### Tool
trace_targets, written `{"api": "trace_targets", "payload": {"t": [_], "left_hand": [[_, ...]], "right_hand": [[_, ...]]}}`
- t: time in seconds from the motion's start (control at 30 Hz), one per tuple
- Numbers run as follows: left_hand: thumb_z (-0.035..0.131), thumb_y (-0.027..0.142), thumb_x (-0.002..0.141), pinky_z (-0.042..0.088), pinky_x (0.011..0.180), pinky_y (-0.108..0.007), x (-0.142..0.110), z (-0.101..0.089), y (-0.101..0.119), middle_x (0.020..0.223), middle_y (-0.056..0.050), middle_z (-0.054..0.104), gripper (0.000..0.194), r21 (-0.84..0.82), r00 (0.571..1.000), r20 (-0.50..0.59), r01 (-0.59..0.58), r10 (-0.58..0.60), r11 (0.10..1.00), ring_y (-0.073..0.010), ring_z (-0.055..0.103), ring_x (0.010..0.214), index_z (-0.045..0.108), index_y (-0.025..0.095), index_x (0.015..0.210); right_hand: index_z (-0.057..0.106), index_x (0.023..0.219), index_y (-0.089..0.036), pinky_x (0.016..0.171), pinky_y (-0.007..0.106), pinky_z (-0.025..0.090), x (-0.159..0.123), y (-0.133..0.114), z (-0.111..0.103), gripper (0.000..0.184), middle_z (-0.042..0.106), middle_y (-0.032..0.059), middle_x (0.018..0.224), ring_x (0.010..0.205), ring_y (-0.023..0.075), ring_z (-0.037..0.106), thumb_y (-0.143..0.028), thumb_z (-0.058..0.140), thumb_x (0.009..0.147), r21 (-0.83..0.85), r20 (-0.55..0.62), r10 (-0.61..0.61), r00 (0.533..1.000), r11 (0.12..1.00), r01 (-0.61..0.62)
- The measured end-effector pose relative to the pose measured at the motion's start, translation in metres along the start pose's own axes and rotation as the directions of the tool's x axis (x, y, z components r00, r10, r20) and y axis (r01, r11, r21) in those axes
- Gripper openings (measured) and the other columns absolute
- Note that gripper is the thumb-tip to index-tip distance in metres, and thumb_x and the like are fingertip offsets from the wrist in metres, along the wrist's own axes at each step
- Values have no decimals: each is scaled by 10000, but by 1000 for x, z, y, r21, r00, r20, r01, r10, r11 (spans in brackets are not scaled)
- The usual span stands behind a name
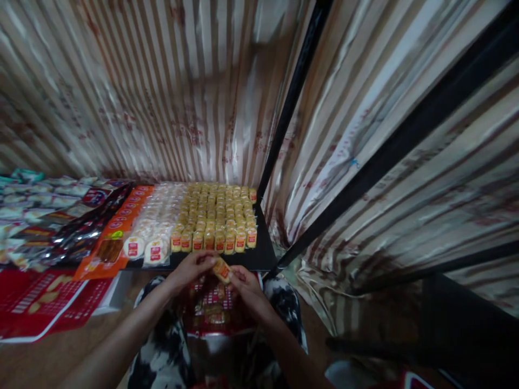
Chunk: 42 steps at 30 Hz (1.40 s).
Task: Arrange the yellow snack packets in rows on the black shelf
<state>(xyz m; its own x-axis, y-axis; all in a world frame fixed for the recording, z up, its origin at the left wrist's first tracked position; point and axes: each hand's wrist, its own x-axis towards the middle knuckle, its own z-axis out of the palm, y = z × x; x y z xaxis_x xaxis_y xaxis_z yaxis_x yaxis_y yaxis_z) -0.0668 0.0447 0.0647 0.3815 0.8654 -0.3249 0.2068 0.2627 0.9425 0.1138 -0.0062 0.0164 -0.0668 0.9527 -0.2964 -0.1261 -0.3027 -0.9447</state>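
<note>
Between my two hands I hold a small yellow wrapped snack pack (221, 269) with a red label, tilted. My left hand (198, 266) pinches its upper left end, and my right hand (242, 282) grips the lower right end. Just beyond them, rows of similar yellow snack packs (219, 221) stand on the black shelf (259, 259). Below my hands, a red bag (217, 310) lies between my knees; yellow packs seem to show in it, though the area is dim.
Left of the yellow rows stand white round wrapped crackers (156, 251), an orange packet (117, 227) and dark shiny packets (87, 232). A red printed bag (40, 305) hangs at the left. Black poles (292, 102) and striped sheeting (182, 92) border the shelf.
</note>
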Motion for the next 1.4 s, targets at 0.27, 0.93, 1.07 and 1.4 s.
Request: {"api": "trace_targets", "payload": {"t": [0.27,0.93,1.07,1.4], "left_hand": [[661,448,613,412,577,-235,24,9,38,831,-25,628,527,17,989,-57,-134,134,991,-133,551,679,569,142,1032],[486,123,743,459,810,-251,203,66,161,963,-48,680,311,635,846,-105,-347,522,690,-155,612,873,630,157,1017],[491,141,760,433,881,-261,232,73,160,1070,-74,659,381,673,854,-104,-317,510,668,-172,595,969,585,150,1129],[522,172,754,410,873,-290,276,79,132,995,-73,676,281,778,886,-34,-267,463,568,-202,577,976,661,181,998]], "right_hand": [[583,846,-167,389,181,335,10,-36,5,466,584,-20,657,451,73,507,-530,701,579,95,-160,-87,983,990,103],[542,1177,-130,998,365,355,120,-132,-61,446,591,122,1175,1124,220,510,-169,379,763,-611,-467,-656,593,724,320],[546,1186,-157,981,324,361,148,-133,-76,436,601,98,1188,1119,204,527,-222,384,787,-451,-541,-511,668,847,282],[643,1048,-226,795,301,459,202,-100,-106,371,687,59,1011,989,208,601,-375,416,794,-329,-505,-358,786,921,208]]}}
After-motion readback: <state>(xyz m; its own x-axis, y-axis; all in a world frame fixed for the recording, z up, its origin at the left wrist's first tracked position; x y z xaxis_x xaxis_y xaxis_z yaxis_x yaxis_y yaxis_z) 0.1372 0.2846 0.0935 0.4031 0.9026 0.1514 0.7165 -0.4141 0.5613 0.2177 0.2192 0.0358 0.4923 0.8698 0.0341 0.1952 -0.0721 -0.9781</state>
